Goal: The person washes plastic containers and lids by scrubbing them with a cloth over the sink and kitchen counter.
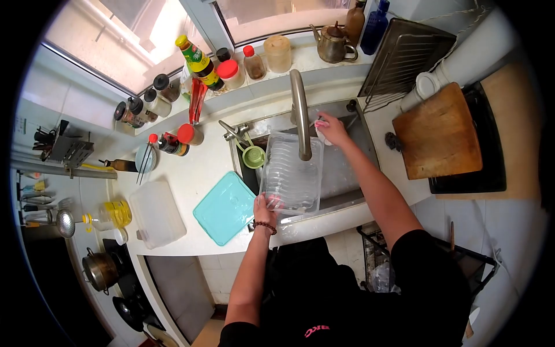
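Observation:
My left hand [265, 211] grips the near left corner of a clear plastic container [289, 179] with a ridged bottom. The container is held over the sink [347, 179], partly beneath the metal faucet [300, 110]. Toward the back of the sink, my right hand [333, 129] is closed on a small white and pink thing [321, 134], perhaps a cloth or sponge; fingers partly hide it. A green strainer-like cup [252, 157] sits by the sink's left side. The turquoise lid [224, 209] lies flat on the counter left of my left hand.
Left on the counter stands a translucent plastic box [157, 214] near an oil bottle [115, 214]. Jars, sauce bottles and a metal teapot [334, 43] line the windowsill. At right are a wooden cutting board [437, 133], a dark scrubber [393, 141] and a leaning rack [399, 63].

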A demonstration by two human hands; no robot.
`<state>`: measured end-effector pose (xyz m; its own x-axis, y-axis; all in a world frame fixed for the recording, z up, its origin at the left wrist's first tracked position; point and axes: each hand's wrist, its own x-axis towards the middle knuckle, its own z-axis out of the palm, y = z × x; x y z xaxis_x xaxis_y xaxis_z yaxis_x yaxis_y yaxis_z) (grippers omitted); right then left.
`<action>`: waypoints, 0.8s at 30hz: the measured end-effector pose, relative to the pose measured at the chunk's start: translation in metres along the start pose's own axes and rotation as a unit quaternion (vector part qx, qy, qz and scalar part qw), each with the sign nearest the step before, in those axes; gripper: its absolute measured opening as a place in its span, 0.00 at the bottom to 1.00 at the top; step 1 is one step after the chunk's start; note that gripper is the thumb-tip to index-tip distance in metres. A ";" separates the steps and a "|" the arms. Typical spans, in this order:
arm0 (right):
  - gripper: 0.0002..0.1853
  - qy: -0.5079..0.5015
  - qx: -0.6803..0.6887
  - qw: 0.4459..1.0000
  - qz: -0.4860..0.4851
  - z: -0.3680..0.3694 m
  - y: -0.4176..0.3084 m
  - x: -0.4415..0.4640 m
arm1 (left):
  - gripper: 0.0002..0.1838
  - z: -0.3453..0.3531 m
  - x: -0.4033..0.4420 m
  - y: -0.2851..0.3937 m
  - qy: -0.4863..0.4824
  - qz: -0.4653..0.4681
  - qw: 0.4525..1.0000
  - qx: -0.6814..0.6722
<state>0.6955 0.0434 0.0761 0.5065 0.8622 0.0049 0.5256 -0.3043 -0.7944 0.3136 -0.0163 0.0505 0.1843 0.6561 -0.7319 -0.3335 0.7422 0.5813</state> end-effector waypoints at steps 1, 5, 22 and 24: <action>0.30 0.001 0.000 1.000 -0.003 0.000 0.000 0.003 | 0.20 0.003 0.002 0.001 -0.002 0.000 1.000 -0.001; 0.27 -0.029 -0.040 0.999 -0.001 -0.004 -0.004 -0.001 | 0.21 0.009 0.011 0.001 -0.003 -0.008 1.000 0.001; 0.22 0.023 -0.043 0.998 0.028 -0.035 0.028 0.006 | 0.21 0.011 0.028 -0.013 -0.026 -0.031 0.999 0.013; 0.17 -0.028 -0.012 0.998 0.064 -0.037 0.028 0.004 | 0.22 0.009 0.029 -0.013 -0.036 -0.031 0.999 0.012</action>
<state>0.7372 0.0233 0.0760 0.5323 0.8367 -0.1291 0.4758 -0.4218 -0.7718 0.3313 -0.0053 0.0249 0.2710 0.6159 -0.7397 -0.2978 0.7844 0.5440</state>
